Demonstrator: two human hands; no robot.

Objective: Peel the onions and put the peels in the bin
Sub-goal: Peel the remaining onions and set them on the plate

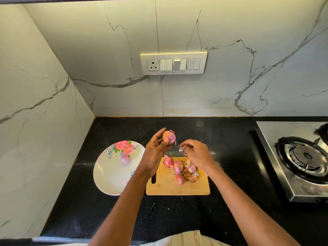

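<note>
My left hand (154,153) holds a partly peeled red onion (170,137) up above the counter, fingers curled round it. Just to its right, my right hand (197,154) pinches a small piece of peel (181,149). Below them a wooden cutting board (166,188) carries three unpeeled onions (178,166) and a heap of loose peels (191,174). One peeled onion (125,158) lies on the white floral plate (110,176) at the left. No bin is in view.
The black counter (177,215) ends at a marble wall on the left and behind. A steel gas stove (301,160) with a burner stands at the right. A switch panel (174,63) is mounted on the back wall.
</note>
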